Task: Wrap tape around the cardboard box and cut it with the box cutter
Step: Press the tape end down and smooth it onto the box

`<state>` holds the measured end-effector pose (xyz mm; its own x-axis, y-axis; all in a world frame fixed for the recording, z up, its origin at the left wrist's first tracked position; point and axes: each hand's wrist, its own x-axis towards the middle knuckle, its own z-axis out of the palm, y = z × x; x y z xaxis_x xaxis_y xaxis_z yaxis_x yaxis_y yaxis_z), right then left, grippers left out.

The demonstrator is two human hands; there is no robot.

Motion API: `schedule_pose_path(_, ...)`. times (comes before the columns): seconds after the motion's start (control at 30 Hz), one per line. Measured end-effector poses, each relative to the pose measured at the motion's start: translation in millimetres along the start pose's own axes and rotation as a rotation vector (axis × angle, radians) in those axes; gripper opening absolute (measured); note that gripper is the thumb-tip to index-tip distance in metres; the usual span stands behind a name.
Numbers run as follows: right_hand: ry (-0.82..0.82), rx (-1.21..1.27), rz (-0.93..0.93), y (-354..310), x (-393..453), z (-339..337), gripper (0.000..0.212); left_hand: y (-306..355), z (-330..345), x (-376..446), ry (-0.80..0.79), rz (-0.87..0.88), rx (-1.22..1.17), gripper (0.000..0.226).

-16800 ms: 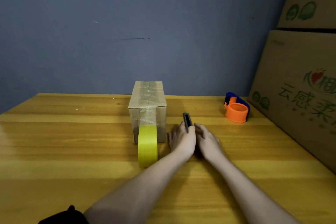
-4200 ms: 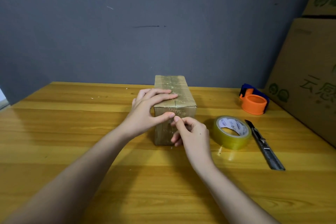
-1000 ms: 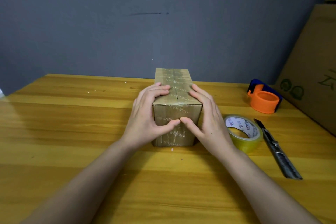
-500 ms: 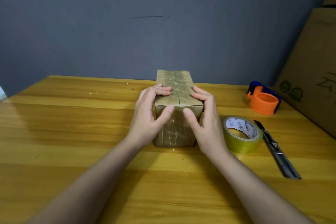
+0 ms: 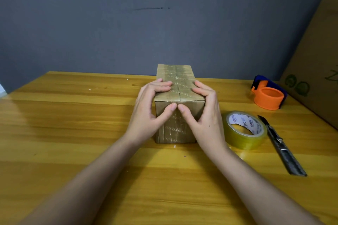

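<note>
A small cardboard box [image 5: 175,74] wrapped in clear tape stands on the wooden table [image 5: 73,133], its short end facing me. My left hand [image 5: 146,113] grips its near left corner, fingers curled over the top and thumb on the front face. My right hand [image 5: 206,115] mirrors it on the right corner. Both thumb tips meet just under the top front edge, on the tape strip. A roll of clear yellowish tape [image 5: 245,133] lies flat right of the box, beside my right wrist. The grey box cutter [image 5: 281,146] lies further right, apart from both hands.
An orange and blue tape dispenser [image 5: 268,97] sits at the back right. A large printed cardboard carton [image 5: 318,60] leans along the right edge. A grey wall stands close behind the table.
Over the last second both thumbs slid up the front face from mid-height to just under the top edge and now meet. Earlier, the roll and cutter were laid down on the right.
</note>
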<state>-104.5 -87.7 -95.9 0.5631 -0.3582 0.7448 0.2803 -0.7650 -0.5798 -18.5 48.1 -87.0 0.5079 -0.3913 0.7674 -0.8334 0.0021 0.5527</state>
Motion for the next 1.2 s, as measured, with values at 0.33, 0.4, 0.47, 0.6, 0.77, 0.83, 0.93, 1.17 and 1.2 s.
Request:
schedule_pose_path(0.33, -0.124, -0.060, -0.097, 11, -5, -8, 0.066, -9, -8, -3, -0.140, 0.117, 0.159, 0.060)
schedule_pose_path(0.4, -0.148, -0.073, -0.113, 13, -4, -10, 0.070, -12, -9, -3, -0.170, 0.153, 0.189, 0.065)
schedule_pose_path(0.47, -0.170, -0.083, -0.126, 15, -4, -12, 0.073, -12, -10, -3, -0.197, 0.165, 0.191, 0.070)
schedule_pose_path(0.6, -0.147, -0.045, -0.099, 11, -4, -10, 0.073, -9, -12, -4, -0.223, 0.126, 0.147, 0.070)
schedule_pose_path(0.77, 0.024, 0.053, 0.063, -11, -4, 4, 0.060, 1, -6, -2, -0.089, -0.021, -0.006, 0.040)
schedule_pose_path(0.83, 0.061, 0.019, 0.087, -14, -3, 7, 0.060, 1, -5, -2, -0.062, -0.032, 0.007, 0.037)
schedule_pose_path(0.93, 0.078, -0.033, 0.071, -13, -2, 8, 0.060, -2, -4, -2, -0.067, -0.007, 0.054, 0.037)
schedule_pose_path(1.17, 0.032, -0.057, -0.016, -4, -4, 6, 0.063, -6, -5, -4, -0.102, 0.075, 0.088, 0.043)
schedule_pose_path(1.2, 0.015, -0.062, -0.030, -2, -4, 5, 0.064, -7, -5, -4, -0.110, 0.085, 0.096, 0.044)
